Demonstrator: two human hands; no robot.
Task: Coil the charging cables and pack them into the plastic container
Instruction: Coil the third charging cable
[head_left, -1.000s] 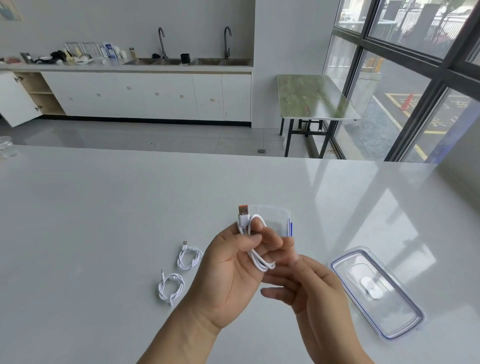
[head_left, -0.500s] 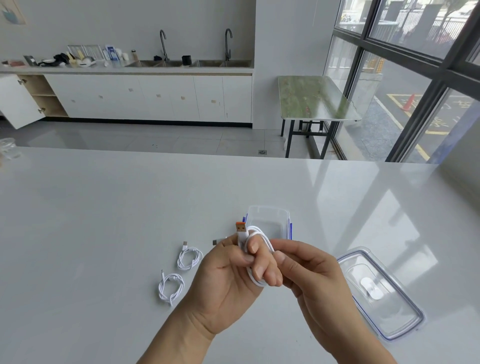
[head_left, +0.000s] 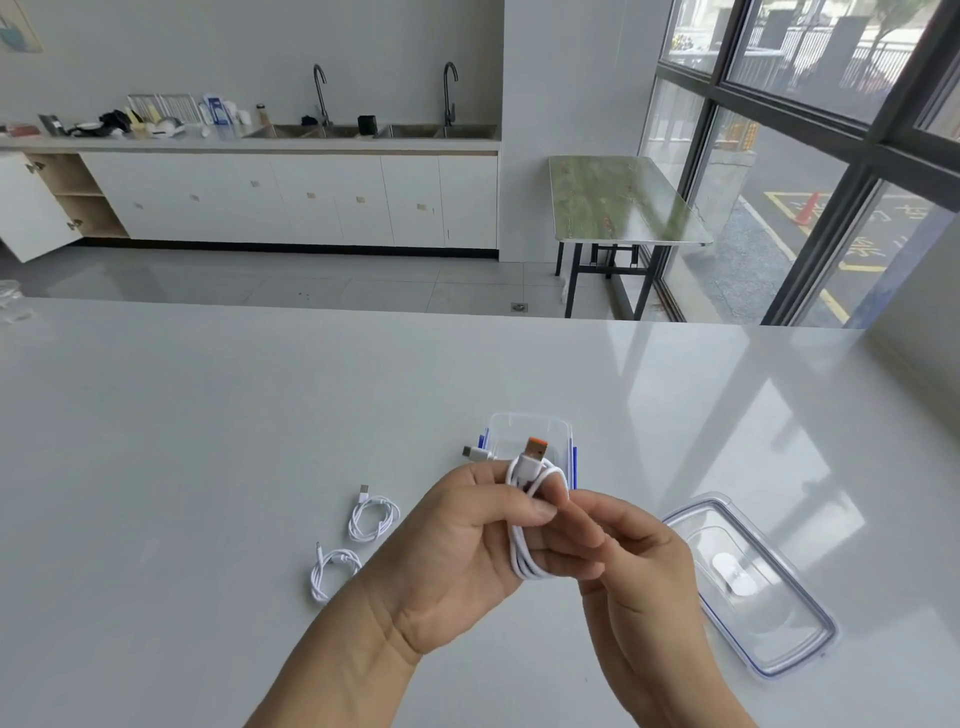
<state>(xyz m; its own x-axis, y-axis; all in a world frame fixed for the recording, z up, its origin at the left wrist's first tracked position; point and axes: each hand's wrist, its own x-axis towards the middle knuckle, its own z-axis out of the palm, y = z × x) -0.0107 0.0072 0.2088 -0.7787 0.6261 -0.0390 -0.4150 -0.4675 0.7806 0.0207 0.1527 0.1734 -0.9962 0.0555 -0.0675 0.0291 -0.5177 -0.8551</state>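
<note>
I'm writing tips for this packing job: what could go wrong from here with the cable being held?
The coiled cable is pinched only by the left hand and right hand, with no tie visible, so it may spring loose when released. Its orange plug sticks out above the loops and could catch on the container rim going in. The lid lies just beside the right hand and might get bumped.

White table (head_left: 208, 441), glossy. Two coiled cables left of centre: far coil (head_left: 374, 517), near coil (head_left: 332, 571), close but apart. Open clear container (head_left: 530, 431) mid-table. Lid (head_left: 753, 587) flat at near right. Clear item (head_left: 10, 301) at far left edge, unidentifiable.
</note>
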